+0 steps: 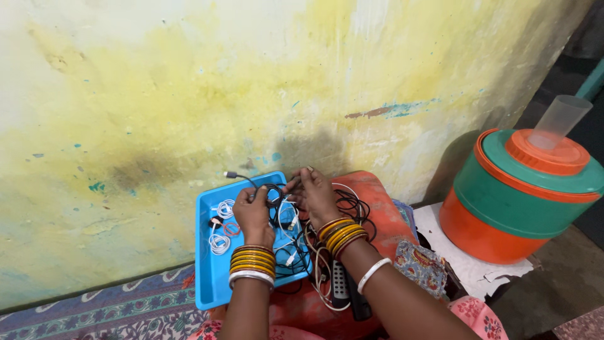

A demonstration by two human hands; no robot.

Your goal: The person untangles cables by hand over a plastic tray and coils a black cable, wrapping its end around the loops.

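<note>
Both hands are clamped on one black cable (272, 189) above the blue tray (211, 286): the left hand (253, 213) grips its loop, the right hand (313, 192) pinches its end. Several small white coils (219, 243) already lie sorted in the tray. A tangle of cables (349, 208) on the red cushion (384, 211) remains unsorted.

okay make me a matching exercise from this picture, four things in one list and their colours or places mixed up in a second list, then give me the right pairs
Things:
1. tray
2. clear plastic cup
3. black cable
4. coiled white cables

Places or colours:
A. upside down on top of the orange and green drum
B. lying in the tray, left of the left hand
C. bright blue
D. held between the left hand and the right hand

Pairs: 1-C, 2-A, 3-D, 4-B
</note>
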